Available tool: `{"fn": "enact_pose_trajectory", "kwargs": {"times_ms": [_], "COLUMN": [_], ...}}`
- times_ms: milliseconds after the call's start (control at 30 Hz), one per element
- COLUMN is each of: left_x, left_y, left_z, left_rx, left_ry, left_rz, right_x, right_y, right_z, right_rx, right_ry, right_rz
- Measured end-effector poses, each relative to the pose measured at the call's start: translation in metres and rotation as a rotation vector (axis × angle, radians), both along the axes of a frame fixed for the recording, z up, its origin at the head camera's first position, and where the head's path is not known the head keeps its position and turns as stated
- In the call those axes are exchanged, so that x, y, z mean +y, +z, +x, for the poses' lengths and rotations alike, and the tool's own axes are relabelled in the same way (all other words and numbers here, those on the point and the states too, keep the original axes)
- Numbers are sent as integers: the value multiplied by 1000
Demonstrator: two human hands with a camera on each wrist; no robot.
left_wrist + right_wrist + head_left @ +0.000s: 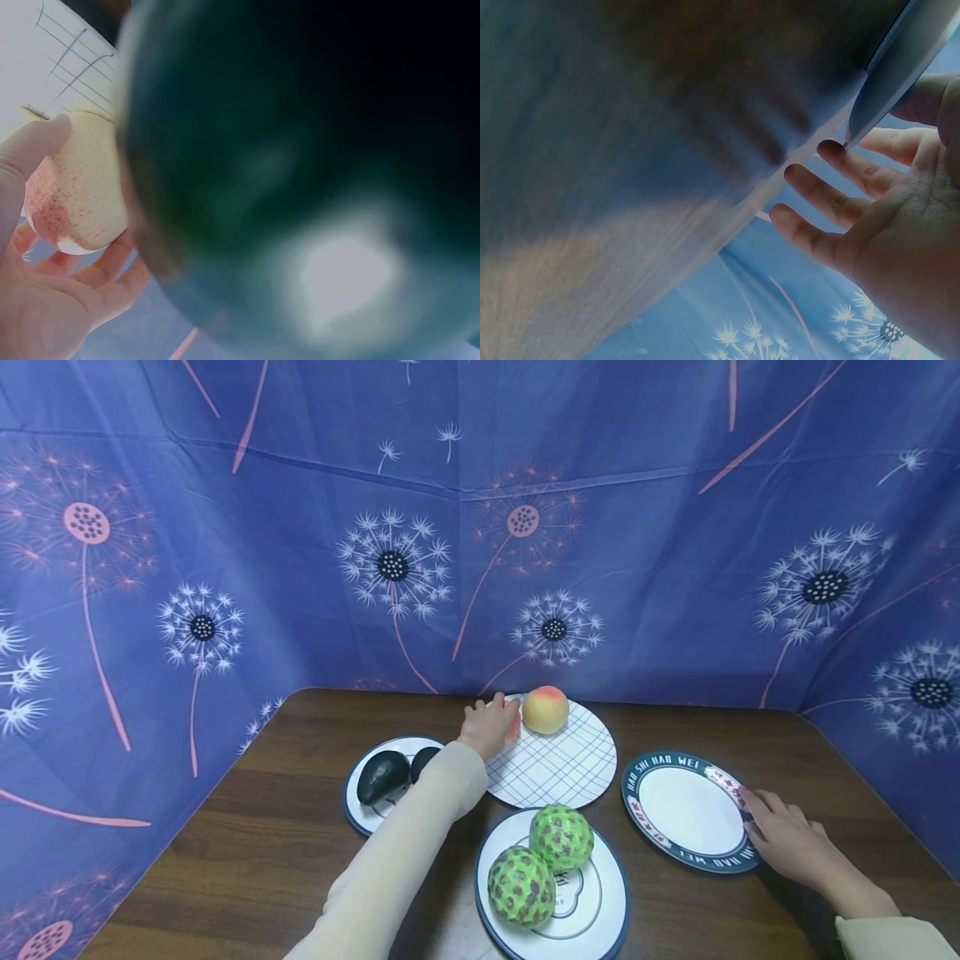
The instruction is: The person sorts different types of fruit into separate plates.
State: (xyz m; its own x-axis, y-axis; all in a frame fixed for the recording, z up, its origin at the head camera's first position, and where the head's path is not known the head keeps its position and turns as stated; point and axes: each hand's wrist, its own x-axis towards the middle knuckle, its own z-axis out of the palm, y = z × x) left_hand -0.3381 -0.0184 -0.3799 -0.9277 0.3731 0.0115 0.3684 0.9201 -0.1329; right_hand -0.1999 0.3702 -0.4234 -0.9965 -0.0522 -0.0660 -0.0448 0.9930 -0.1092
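My left hand (487, 727) grips a peach (79, 180) at the left edge of the white plate with blue grid lines (555, 768). Thumb and fingers lie on opposite sides of the fruit. A second peach (545, 709) sits on that plate, just right of the hand. My right hand (795, 843) is at the right rim of the green-rimmed plate (636, 814). Its thumb and index finger lie over the rim, their tips hidden in the right wrist view, while the other fingers are spread and nearly straight.
Two dark green avocados (382, 777) lie on a small blue-rimmed plate (351, 802) beside my left forearm; a blurred dark one fills the left wrist view. Nearest me, two green, brown-spotted round fruits (521, 887) share a white plate (611, 910). A blue cloth (660, 610) hangs behind the table.
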Motion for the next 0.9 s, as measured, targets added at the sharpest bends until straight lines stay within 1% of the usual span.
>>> {"fn": "enact_pose_trajectory", "kwargs": {"times_ms": [167,300,433,500,667,767,900], "left_x": [-1,1,4,5,8,12,20], "left_y": [2,2,5,7,10,14,18], "left_z": [2,4,8,11,16,20,26], "left_rx": [15,30,56,72,121,133,120], "left_ry": [-3,-33,-63,-78,-131,-156,-174], "left_rz": [-27,-49,-64,-62,-25,-8,-12], "right_x": [1,1,1,1,1,1,2], "right_y": [1,1,0,0,0,0,0], "right_z": [-1,-1,0,0,0,-1,-2], "right_rx": [7,5,4,2,3,2,3], "right_ry": [12,14,16,17,17,16,17], "right_rz": [-1,-1,-7,-9,-11,-11,-9]}}
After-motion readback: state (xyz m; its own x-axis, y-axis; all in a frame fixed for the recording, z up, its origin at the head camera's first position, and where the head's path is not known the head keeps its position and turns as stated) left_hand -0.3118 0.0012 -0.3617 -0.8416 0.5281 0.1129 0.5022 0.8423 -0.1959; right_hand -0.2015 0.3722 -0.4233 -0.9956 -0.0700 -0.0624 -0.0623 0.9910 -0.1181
